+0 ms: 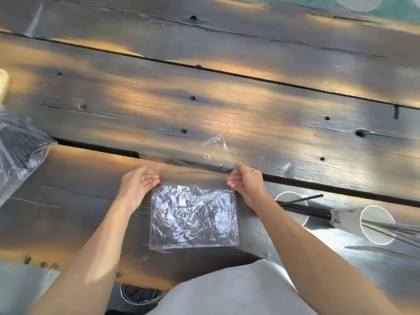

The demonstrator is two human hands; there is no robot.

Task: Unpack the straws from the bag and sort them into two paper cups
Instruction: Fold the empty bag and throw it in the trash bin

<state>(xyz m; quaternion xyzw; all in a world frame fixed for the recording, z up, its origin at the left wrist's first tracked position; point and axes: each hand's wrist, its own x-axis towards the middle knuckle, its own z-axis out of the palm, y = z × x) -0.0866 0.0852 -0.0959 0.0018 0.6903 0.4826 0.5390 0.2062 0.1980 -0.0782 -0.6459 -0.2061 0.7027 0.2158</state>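
Folding or flattening seems to be the step in hand: the empty clear bag [193,220] lies crumpled on the wooden table [227,110], its far flap lifted, probably to be creased over. At its far right corner the right hand [246,184] has fingers pinched shut on the flap, while at the far left corner the left hand [138,185] has fingers loosely apart, touching the edge. Right of the bag stand two paper cups [377,225] holding black straws [304,209]; well to its left lies another bag of straws [20,146].
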